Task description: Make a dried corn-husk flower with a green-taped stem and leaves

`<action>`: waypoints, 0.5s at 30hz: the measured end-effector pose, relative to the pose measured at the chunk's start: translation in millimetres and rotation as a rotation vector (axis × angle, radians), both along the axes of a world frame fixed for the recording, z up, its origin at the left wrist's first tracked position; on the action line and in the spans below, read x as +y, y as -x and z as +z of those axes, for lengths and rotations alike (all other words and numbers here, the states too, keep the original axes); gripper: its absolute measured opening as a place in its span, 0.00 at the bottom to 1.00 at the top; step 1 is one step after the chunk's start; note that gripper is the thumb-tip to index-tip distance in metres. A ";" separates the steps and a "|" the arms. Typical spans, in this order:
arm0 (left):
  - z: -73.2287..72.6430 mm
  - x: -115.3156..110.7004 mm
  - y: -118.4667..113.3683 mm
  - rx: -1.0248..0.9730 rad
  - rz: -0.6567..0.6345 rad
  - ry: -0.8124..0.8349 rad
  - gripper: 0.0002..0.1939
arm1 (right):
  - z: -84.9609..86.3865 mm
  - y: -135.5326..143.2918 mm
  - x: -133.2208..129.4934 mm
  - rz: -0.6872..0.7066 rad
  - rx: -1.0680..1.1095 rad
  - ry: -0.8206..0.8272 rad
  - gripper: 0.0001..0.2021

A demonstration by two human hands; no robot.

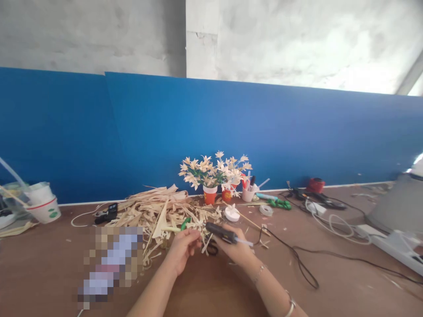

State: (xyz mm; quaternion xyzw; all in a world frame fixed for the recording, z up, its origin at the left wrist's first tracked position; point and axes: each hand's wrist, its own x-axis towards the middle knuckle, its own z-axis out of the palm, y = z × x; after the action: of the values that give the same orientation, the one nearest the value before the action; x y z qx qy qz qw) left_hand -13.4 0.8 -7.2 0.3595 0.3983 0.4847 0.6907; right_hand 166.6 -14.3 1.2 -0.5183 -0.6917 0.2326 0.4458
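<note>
My right hand (238, 252) is wrapped round a black hot glue gun (220, 232), with a clear glue stick jutting from its back end. The gun's nozzle points left, close to the fingertips of my left hand (182, 250). Thumb and forefinger of that hand are pinched together; what they hold is too small to make out. Just beyond lie a piece of green tape (185, 223) and loose strips of dried corn husk (161, 215). Black scissor handles (211, 249) show on the table between my hands.
Husk flowers stand in red paper cups (209, 196) by the blue partition (231, 119). A white cup of tools (247, 194), a tape roll (266, 210) and a white round lid (232, 214) sit nearby. Cables and a power strip (393, 246) run along the right. A pixelated patch covers something at left.
</note>
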 end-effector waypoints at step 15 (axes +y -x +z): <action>-0.7 4.3 4.8 -0.089 0.072 0.050 0.08 | 3.3 -114.6 14.1 -0.634 -0.670 0.485 0.24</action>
State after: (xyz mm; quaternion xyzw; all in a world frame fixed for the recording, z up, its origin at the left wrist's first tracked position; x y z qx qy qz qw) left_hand -18.2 5.1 -7.9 0.3056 0.3916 0.5146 0.6989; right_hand 281.2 -0.2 4.5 -0.8368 -0.5317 0.0609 0.1157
